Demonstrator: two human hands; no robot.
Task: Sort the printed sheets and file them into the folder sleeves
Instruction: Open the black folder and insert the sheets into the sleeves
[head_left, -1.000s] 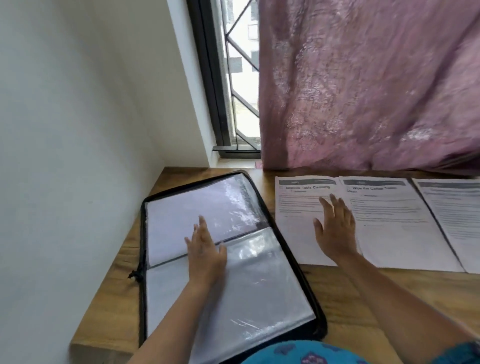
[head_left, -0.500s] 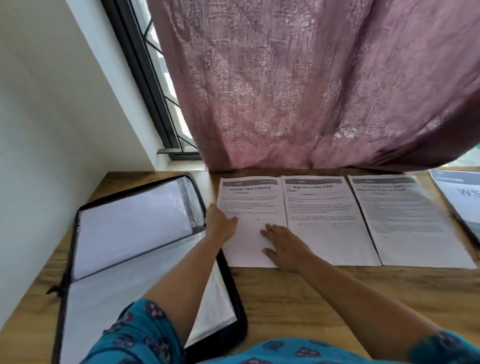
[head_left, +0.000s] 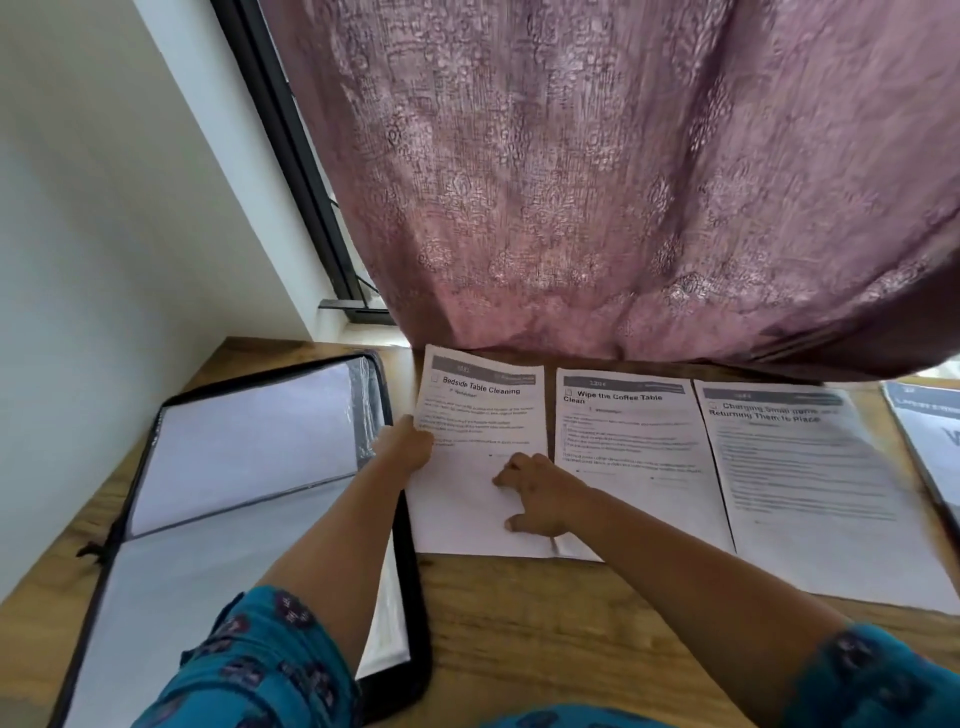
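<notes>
Right now the left hand (head_left: 404, 448) is gripping the left edge of the "Bedside Table Cleaning" sheet (head_left: 480, 447), fingers closed on the paper so that the sheet's far end is lifting slightly off the wood and tilting toward the folder. The right hand (head_left: 537, 498) is lying on the lower blank part of the same sheet, fingers curled and pressing down on it; it is resting on the paper, not pinching it.

That sheet is sitting near the far edge of the wooden table (head_left: 545, 623), just beside the folder's right border. Two more printed sheets are lying flat in a row to its right along the far edge: the "Wipe the Coffee Table Clean" sheet (head_left: 636, 457), touching or slightly tucked under the first one, and a third sheet (head_left: 810, 483) whose heading is too blurred to read fully. Another printed page (head_left: 930, 436) is showing partly at the table's right edge.

The black zip folder (head_left: 410, 597) is lying open at the table's left edge, its clear sleeves (head_left: 244, 447) facing up, with white paper showing through the far one. A pink curtain (head_left: 597, 182) is hanging over the table's far edge.
</notes>
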